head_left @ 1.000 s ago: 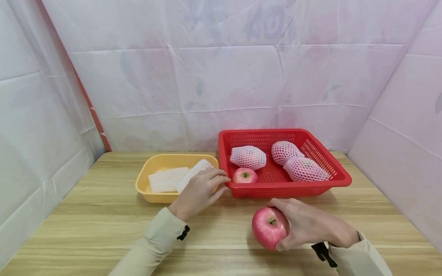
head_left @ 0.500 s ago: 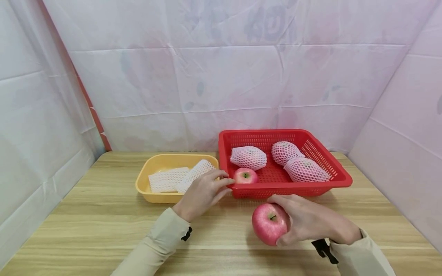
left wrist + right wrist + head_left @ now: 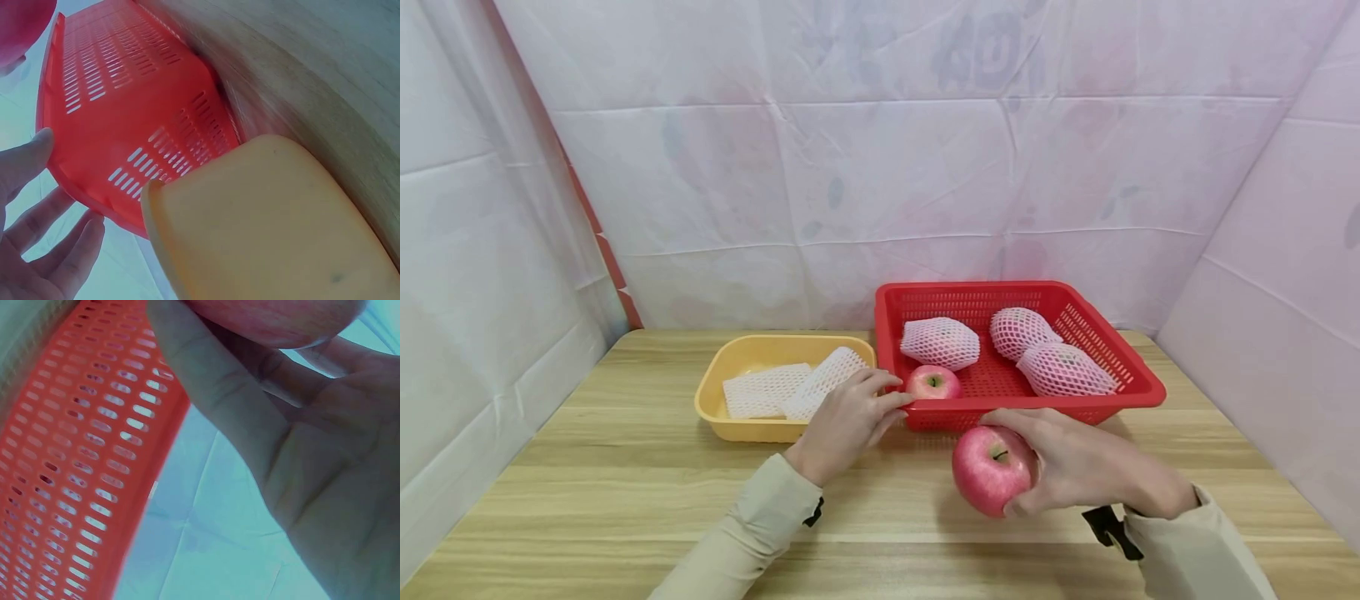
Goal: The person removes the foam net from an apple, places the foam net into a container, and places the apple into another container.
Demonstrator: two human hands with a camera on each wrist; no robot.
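My right hand (image 3: pixel 1078 467) grips a red apple (image 3: pixel 991 473) just in front of the red basket (image 3: pixel 970 405), above the table. In the right wrist view, the thumb (image 3: pixel 212 375) lies along the apple's underside (image 3: pixel 281 319). At the basket's front left corner is my left hand (image 3: pixel 850 421), its fingertips right at the rim and its fingers loosely extended. The left wrist view shows the thumb and fingertips (image 3: pixel 87 237) close to the red rim. A bare apple (image 3: pixel 933 383) sits inside that corner. Behind it, a net-wrapped apple (image 3: pixel 940 342) lies in the basket.
Two more net-wrapped apples (image 3: pixel 1066 371) lie at the basket's right. A yellow tray (image 3: pixel 718 425) to the left holds white foam nets (image 3: pixel 766 390). White sheeting (image 3: pixel 887 183) hangs behind and beside the wooden table (image 3: pixel 587 500).
My right hand has carried the apple slightly forward, towards the basket. The left hand has shifted a little to the right along the basket's corner.
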